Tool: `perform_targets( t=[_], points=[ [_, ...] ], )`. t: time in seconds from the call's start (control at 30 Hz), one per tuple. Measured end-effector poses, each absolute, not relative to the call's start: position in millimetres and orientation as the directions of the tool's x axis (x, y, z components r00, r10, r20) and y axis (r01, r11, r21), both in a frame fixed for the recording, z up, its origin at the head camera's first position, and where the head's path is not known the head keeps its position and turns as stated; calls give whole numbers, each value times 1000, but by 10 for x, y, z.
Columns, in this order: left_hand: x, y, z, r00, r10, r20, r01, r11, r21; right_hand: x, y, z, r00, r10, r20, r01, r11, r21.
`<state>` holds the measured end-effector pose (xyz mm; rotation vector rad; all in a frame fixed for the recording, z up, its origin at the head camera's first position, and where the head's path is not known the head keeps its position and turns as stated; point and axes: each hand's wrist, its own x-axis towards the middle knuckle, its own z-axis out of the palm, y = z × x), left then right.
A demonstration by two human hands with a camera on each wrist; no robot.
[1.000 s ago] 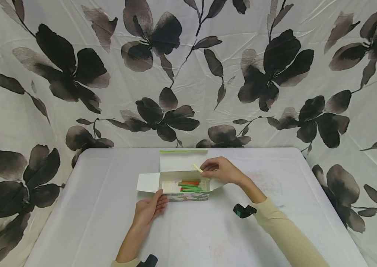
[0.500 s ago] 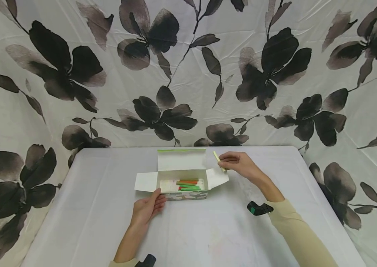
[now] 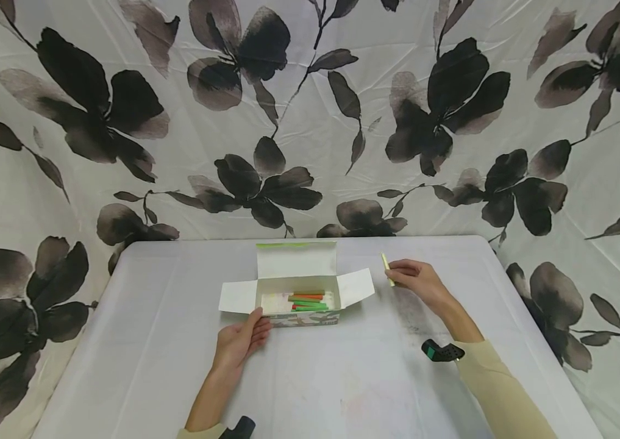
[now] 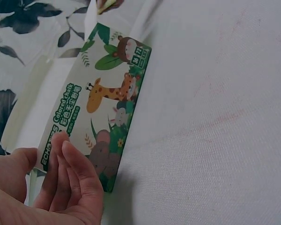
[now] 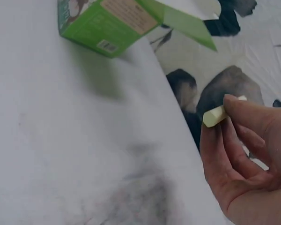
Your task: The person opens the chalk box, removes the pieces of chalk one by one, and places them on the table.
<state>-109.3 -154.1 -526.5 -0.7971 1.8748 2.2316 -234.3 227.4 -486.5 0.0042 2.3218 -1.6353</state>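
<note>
An open cardboard box of colored chalk stands on the white-covered table, its flaps folded out. Several green, orange and red chalk sticks lie inside it. My left hand holds the box at its front left corner, thumb at the top edge and fingers against the printed front. To the right of the box, my right hand pinches a pale yellow chalk stick between thumb and fingers, raised above the table. The stick stands nearly upright in the head view.
The box's right flap sticks out toward the right hand, and its lid stands up at the back. Dark and reddish smudges mark the white tablecloth. A floral curtain hangs behind the table's far edge.
My right hand has carried the yellow chalk stick from above the box out to the right, past the flap, and turned it more upright. The left hand keeps its hold on the box.
</note>
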Motion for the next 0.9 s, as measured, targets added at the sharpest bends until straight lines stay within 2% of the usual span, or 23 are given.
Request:
perform_targets(
  t=[0.4, 0.5, 0.73, 0.9],
  points=[
    [-1105, -1546, -5273, -852, -231, -470, -417, -242, 876, -2269, 2450, -5230, -963, -28, -270, 234, 419, -877],
    [-1104, -1541, -5268, -856, -223, -466, -416, -239, 878, -2245, 2440, -5278, -970, 4, -244, 219, 456, -863],
    [-1094, -1548, -5265, -857, -220, -466, -414, -242, 877, -2233, 2365, -5301, -989, 55, -137, 140, 639, -756],
    [-1092, -1562, -5272, -857, -222, -466, -415, -241, 877, -2244, 2330, -5277, -994, 37, -105, 102, 678, -728]
  ],
)
